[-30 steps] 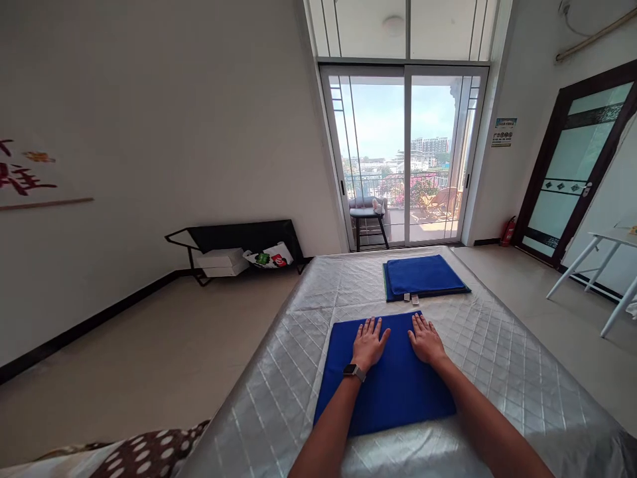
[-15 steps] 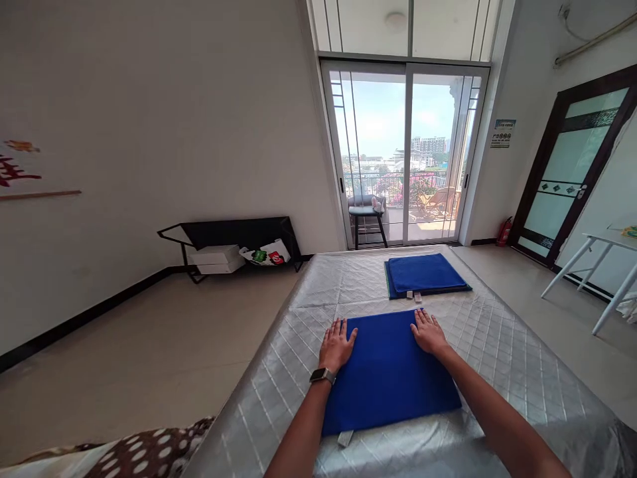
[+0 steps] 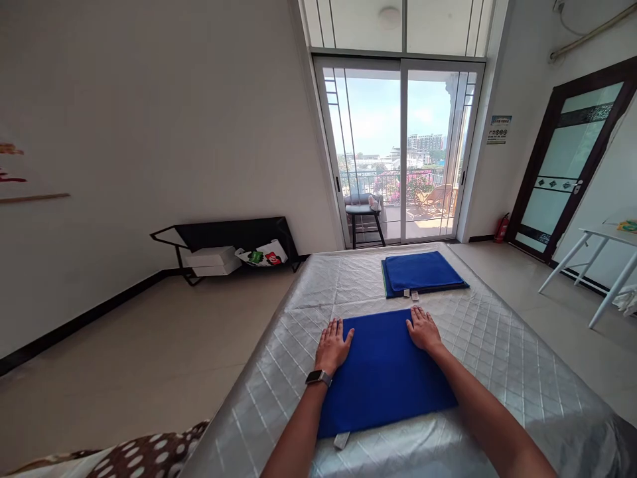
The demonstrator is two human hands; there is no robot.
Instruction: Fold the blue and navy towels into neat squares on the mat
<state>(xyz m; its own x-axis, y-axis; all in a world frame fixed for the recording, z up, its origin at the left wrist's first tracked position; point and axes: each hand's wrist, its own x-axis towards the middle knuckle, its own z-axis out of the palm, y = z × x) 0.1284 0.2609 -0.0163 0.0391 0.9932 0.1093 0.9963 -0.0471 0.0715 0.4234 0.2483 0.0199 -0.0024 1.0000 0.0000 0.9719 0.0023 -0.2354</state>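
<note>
A blue folded cloth lies flat on the silver quilted cover, with a small white tag at its near left edge. My left hand, with a watch on the wrist, rests flat on the cloth's far left corner, fingers pointing away. On the far right corner lies my right hand, its fingers stretched out. Neither hand grips anything. Beyond them sits a stack of folded blue cloths, with two small tags on its near edge.
A black rack holding white boxes and a bag stands by the left wall. Polka-dot fabric is at the lower left. A white table stands at the right. Behind the cover are a stool and sliding glass doors.
The view has shifted slightly, so most things appear a little further left. Both hands remain flat on the far corners of the near blue cloth.
</note>
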